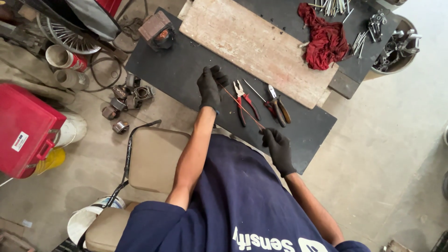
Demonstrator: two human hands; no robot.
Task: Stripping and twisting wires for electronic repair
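L hand point(210, 87) + R hand point(278, 148): black gloves, apart, each pinching thin copper wire point(242, 108) | red-handled pliers point(243, 103) beside

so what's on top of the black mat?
On the black mat: a wooden board, red-handled pliers, a second pair of pliers and a red rag. Whatever lies under the board is hidden.

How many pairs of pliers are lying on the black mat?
2: red-handled pliers beside the left hand, and dark-handled pliers further right, near the wooden board. The thin tool between them is not pliers.
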